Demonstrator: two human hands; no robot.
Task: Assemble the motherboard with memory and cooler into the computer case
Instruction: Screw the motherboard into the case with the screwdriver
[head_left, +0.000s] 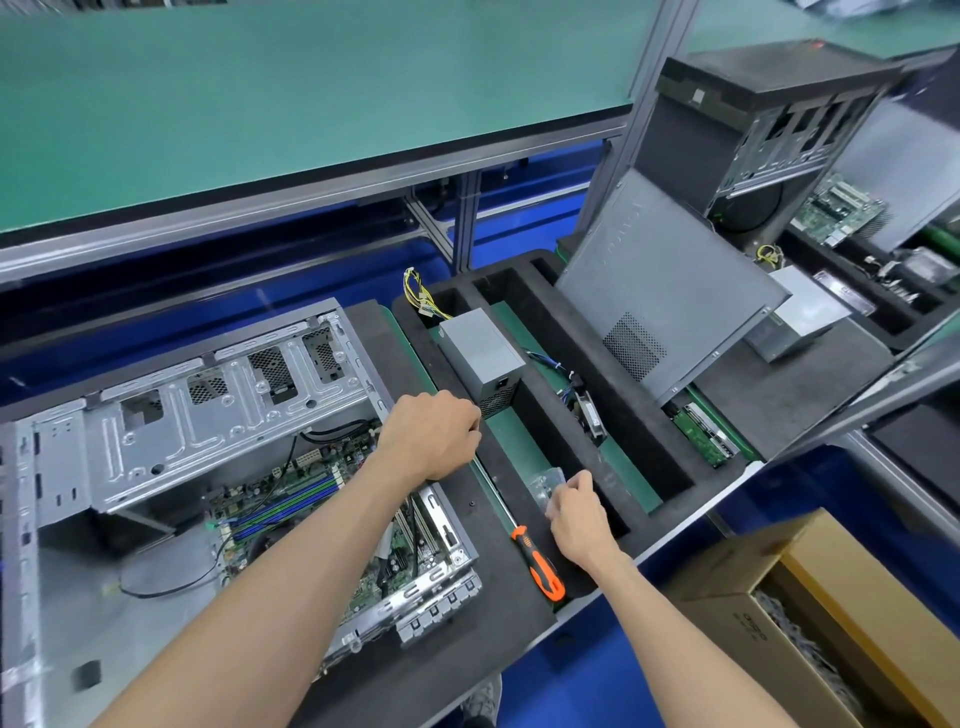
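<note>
Two hands out: left hand (434, 434) fisted, contents indiscernible, by computer case (208, 415); right hand (576, 512) pinches clear bag (548, 483); screwdriver (537, 564) beside.

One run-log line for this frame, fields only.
left hand: fisted at open grey metal computer case edge | right hand: pinching clear plastic bag | orange-handled screwdriver: lying unused on black foam
</note>
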